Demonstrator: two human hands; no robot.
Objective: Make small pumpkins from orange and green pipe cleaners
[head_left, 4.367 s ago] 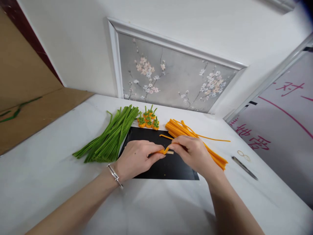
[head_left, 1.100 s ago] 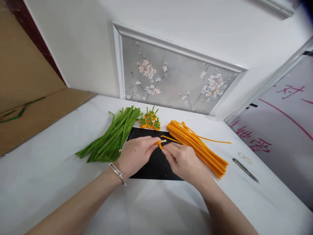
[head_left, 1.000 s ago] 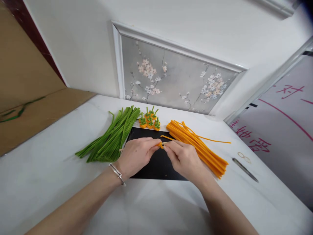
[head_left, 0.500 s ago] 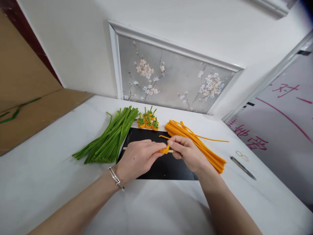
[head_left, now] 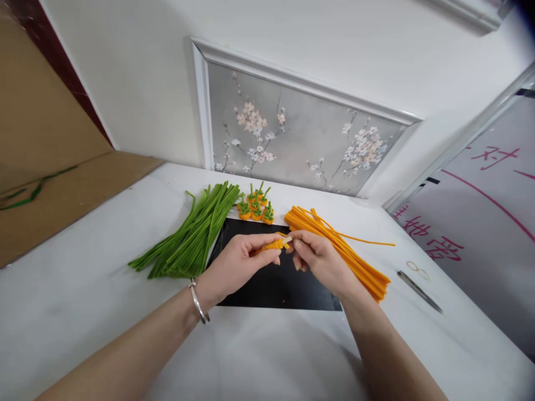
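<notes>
The left hand (head_left: 232, 267) has an orange coil (head_left: 273, 245) clamped between thumb and index finger, looks like it's wound around a pale stick (head_left: 287, 240). So the coil's right at the left fingertips, and that's the nearer hand. Long axis runs roughly sideways, left palm toward the right hand (head_left: 321, 259), with the bare stick tip poking out just beside the right fingertips. Those fingers are curled, but can't tell if they're pinching anything, way too small there. Black mat (head_left: 267, 287) below both sets of fingers, orange stems (head_left: 351, 250) beyond the right ones, green stems (head_left: 192, 239) off past the left.
</notes>
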